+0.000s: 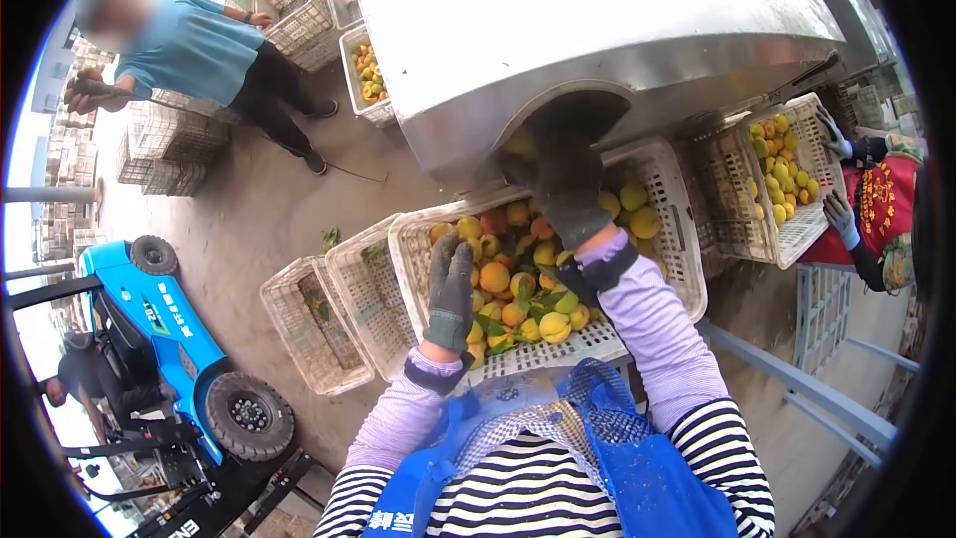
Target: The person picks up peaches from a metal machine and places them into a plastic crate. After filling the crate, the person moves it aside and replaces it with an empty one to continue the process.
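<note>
A white plastic crate (pixel 403 274) full of yellow and orange peaches (pixel 495 277) with green leaves stands in front of me. My left hand (pixel 451 289), in a dark grey glove, rests over the crate's left side with its fingers stretched out against the peaches. Gloved in the same dark grey, my right hand (pixel 570 169) reaches over the crate's far side into a rounded opening (pixel 588 112) in a metal machine (pixel 617 50). Shadow hides its fingers; a dim yellowish patch shows beside them, too dark to name.
Two more crates (pixel 363 279) stand at my left. At right, a gloved co-worker (pixel 881 194) holds a crate of peaches (pixel 787 174). A person in a blue shirt (pixel 204 50) stands at upper left, near a blue forklift (pixel 164 309) with a driver. A metal rail (pixel 797 384) runs at lower right.
</note>
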`<control>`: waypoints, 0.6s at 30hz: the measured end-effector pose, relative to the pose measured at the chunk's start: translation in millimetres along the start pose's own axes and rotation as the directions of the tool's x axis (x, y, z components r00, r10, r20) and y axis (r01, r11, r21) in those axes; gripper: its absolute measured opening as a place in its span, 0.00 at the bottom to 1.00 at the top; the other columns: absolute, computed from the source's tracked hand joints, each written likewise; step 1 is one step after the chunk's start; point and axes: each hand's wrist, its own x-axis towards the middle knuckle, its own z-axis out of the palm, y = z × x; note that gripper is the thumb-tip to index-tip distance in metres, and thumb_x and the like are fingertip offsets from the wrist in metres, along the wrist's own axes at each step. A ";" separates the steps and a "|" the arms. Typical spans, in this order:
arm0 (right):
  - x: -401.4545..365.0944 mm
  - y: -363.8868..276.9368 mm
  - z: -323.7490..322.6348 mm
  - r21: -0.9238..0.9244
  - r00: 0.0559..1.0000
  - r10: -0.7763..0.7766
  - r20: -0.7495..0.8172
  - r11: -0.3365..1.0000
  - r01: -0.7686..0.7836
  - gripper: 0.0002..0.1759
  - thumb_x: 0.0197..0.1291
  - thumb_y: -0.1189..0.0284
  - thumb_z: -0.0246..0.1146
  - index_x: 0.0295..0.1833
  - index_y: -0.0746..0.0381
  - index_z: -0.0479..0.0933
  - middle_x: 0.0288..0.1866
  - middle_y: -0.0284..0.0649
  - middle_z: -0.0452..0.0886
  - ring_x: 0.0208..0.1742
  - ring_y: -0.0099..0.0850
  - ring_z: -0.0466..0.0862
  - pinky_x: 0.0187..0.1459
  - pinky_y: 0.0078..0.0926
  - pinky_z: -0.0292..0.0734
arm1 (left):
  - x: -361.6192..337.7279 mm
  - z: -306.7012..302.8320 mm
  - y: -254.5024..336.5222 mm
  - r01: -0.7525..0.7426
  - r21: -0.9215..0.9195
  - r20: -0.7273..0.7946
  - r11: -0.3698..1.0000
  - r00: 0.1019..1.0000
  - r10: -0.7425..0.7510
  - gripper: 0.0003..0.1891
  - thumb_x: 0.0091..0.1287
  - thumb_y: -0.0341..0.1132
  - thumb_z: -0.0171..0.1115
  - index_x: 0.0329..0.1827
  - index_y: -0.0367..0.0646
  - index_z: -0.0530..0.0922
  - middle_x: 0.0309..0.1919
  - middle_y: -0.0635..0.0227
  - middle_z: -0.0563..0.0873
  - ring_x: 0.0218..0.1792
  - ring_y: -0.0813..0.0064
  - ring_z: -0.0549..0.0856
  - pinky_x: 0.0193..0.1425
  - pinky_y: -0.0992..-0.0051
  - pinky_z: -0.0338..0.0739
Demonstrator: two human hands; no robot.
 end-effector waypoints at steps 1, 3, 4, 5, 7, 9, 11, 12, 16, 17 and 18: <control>6.1 2.3 8.3 0.011 0.997 0.028 0.068 1.000 -0.029 0.29 0.55 0.54 0.73 0.56 0.63 0.82 0.38 0.46 0.86 0.37 0.46 0.86 0.37 0.41 0.81 | 2.7 -1.3 -14.4 0.034 0.002 -0.071 0.999 0.997 -0.034 0.29 0.77 0.40 0.57 0.76 0.35 0.65 0.68 0.57 0.76 0.67 0.68 0.75 0.69 0.69 0.72; 14.3 0.3 -9.5 0.025 0.986 0.055 0.156 0.998 -0.060 0.23 0.57 0.56 0.72 0.49 0.62 0.83 0.38 0.47 0.85 0.37 0.46 0.85 0.37 0.41 0.81 | 15.0 0.3 -38.8 0.098 0.000 -0.206 0.995 0.974 -0.096 0.29 0.75 0.40 0.60 0.74 0.35 0.67 0.68 0.57 0.76 0.67 0.68 0.75 0.69 0.69 0.72; 12.0 4.1 -19.1 0.024 0.976 0.071 0.205 0.997 -0.077 0.20 0.57 0.56 0.71 0.45 0.61 0.83 0.37 0.47 0.85 0.37 0.46 0.85 0.37 0.41 0.81 | 28.0 -5.7 -69.9 0.172 0.043 -0.188 0.984 0.969 -0.161 0.34 0.71 0.45 0.63 0.75 0.34 0.66 0.68 0.52 0.75 0.70 0.62 0.72 0.71 0.67 0.69; 3.9 18.1 -23.4 0.096 0.994 0.035 0.108 0.994 -0.046 0.18 0.58 0.58 0.70 0.44 0.62 0.83 0.37 0.47 0.85 0.36 0.47 0.85 0.37 0.40 0.81 | 48.5 -14.4 -105.2 0.246 0.086 -0.168 0.966 0.959 -0.229 0.40 0.67 0.49 0.66 0.75 0.34 0.64 0.69 0.48 0.74 0.73 0.56 0.70 0.74 0.65 0.66; -25.2 57.1 -29.1 0.224 0.994 -0.034 -0.108 0.973 0.057 0.16 0.60 0.60 0.69 0.43 0.62 0.83 0.36 0.49 0.85 0.35 0.48 0.84 0.38 0.40 0.81 | 75.6 -5.0 -132.8 0.362 0.303 -0.221 0.881 0.926 -0.305 0.45 0.60 0.55 0.70 0.75 0.36 0.64 0.72 0.43 0.70 0.76 0.48 0.66 0.77 0.61 0.64; -60.5 82.4 -26.2 0.121 0.984 0.159 0.082 0.978 -0.168 0.14 0.61 0.63 0.67 0.46 0.61 0.83 0.39 0.49 0.85 0.37 0.49 0.84 0.39 0.42 0.81 | 95.9 10.8 -136.4 0.463 0.613 -0.355 0.640 0.885 -0.301 0.46 0.55 0.59 0.71 0.73 0.43 0.67 0.74 0.43 0.66 0.77 0.44 0.63 0.76 0.57 0.65; -107.6 110.4 -10.7 0.009 0.939 0.262 0.223 0.962 -0.271 0.14 0.60 0.65 0.67 0.49 0.60 0.82 0.42 0.48 0.84 0.40 0.50 0.84 0.41 0.44 0.80 | 89.6 29.8 -118.7 0.483 0.756 -0.407 0.441 0.875 -0.261 0.43 0.54 0.62 0.70 0.72 0.51 0.71 0.71 0.49 0.67 0.71 0.45 0.67 0.70 0.53 0.71; -132.2 127.3 2.1 -0.037 0.919 0.273 0.285 0.961 -0.274 0.15 0.60 0.66 0.66 0.51 0.60 0.82 0.44 0.47 0.84 0.42 0.50 0.84 0.42 0.45 0.80 | 87.3 38.1 -109.0 0.485 0.809 -0.428 0.331 0.873 -0.233 0.42 0.54 0.64 0.69 0.71 0.55 0.73 0.69 0.51 0.67 0.68 0.46 0.69 0.66 0.52 0.73; -152.2 136.9 36.3 -0.251 0.716 0.363 0.597 0.931 -0.263 0.25 0.56 0.66 0.69 0.61 0.57 0.77 0.50 0.46 0.82 0.48 0.51 0.84 0.46 0.50 0.79 | 109.3 30.2 -113.2 0.373 0.911 -0.322 0.178 0.910 -0.260 0.36 0.54 0.67 0.67 0.64 0.59 0.77 0.69 0.52 0.65 0.67 0.43 0.68 0.63 0.49 0.74; -158.4 134.2 51.6 -0.293 0.670 0.395 0.628 0.918 -0.266 0.28 0.56 0.65 0.69 0.63 0.56 0.76 0.54 0.47 0.81 0.52 0.50 0.83 0.50 0.50 0.78 | 108.1 30.2 -114.3 0.343 0.920 -0.295 0.189 0.924 -0.242 0.38 0.54 0.69 0.66 0.64 0.58 0.76 0.68 0.52 0.66 0.68 0.44 0.68 0.64 0.48 0.74; -159.8 133.0 70.9 -0.333 0.625 0.425 0.655 0.905 -0.266 0.30 0.56 0.63 0.69 0.66 0.54 0.74 0.58 0.48 0.80 0.56 0.50 0.82 0.55 0.49 0.77 | 109.3 27.4 -129.9 0.272 0.950 -0.243 0.155 0.952 -0.185 0.39 0.54 0.69 0.66 0.64 0.57 0.76 0.68 0.52 0.67 0.68 0.45 0.68 0.64 0.48 0.73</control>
